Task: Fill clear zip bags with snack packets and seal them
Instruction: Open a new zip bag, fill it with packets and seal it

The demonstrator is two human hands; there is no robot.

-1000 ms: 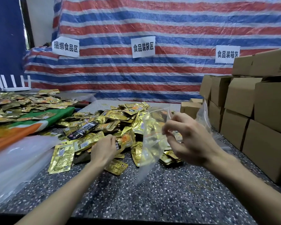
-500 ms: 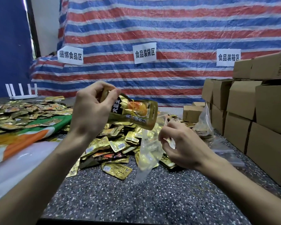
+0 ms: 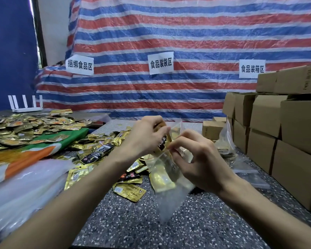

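Head view is showing both hands raised above the speckled surface (image 3: 133,227), close together in the middle. The left hand (image 3: 142,139) is holding a gold snack packet (image 3: 162,143) with a black label. Its grip is clamped on the upper part of the packet, fingers curled around it, and the lower end of the packet is standing at the mouth of the clear zip bag (image 3: 171,200). The right hand (image 3: 201,164) is pinching the rim of this bag, its grip closed on the thin plastic just beside the packet. The bag is hanging tilted from the right hand, its lower corner pointing down toward the surface; whether the corner is touching the surface, I cannot tell. Several gold packets (image 3: 162,178) are lying inside the bag, in its upper half.

Behind and under the hands a loose pile of packets (image 3: 101,146) is lying on the surface, and a second heap (image 3: 25,126) is spreading over a green and orange cloth (image 3: 34,155) at the left. Clear plastic sheets (image 3: 25,191) are lying near the left edge. At the right, cardboard boxes (image 3: 294,141) are standing in stacks, and a filled clear bag (image 3: 224,141) is leaning near them. A red, white and blue striped tarp (image 3: 169,36) is hanging behind, carrying three white signs (image 3: 161,62). A white router (image 3: 25,108) is standing at the far left.
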